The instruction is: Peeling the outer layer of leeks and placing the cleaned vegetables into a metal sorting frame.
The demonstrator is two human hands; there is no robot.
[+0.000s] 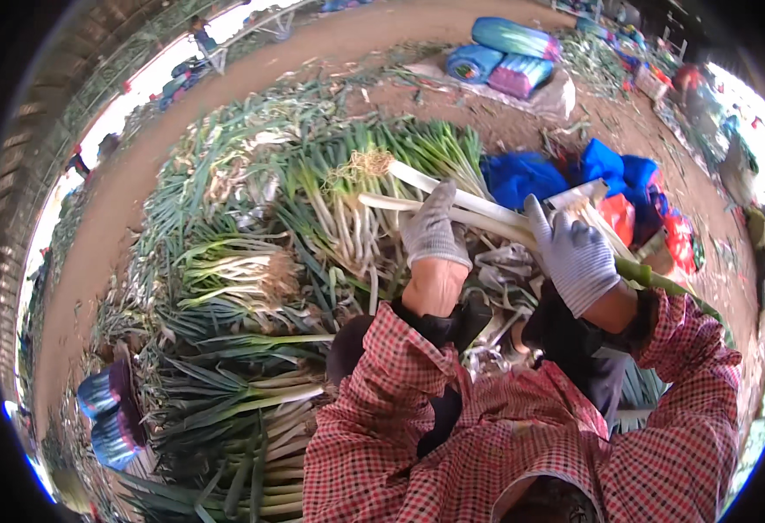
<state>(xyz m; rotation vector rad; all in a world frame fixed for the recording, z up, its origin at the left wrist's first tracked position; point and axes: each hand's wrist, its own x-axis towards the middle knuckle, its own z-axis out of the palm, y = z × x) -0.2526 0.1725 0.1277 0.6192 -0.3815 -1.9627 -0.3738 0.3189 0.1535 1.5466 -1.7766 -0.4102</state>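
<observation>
A long, thick green onion (491,207) lies across in front of me, its stringy roots at the left and its green leaves at the lower right. My left hand (435,228), in a grey-white knit glove, is closed around its white shaft. A pale strip or second stalk (382,202) sticks out left of that hand; whether it is joined to the onion I cannot tell. Farther along, my gloved right hand (576,261) grips the same onion, thumb stretched along it and fingers curled. The fingertips of both hands are partly hidden.
Piles of green onions (347,218) lie ahead and to the left, with another bundle (238,272) nearer. Blue plastic sheeting (522,179) and a red bag (616,218) lie to the right. Wrapped bundles (513,52) rest on a sheet farther off, past bare dirt ground.
</observation>
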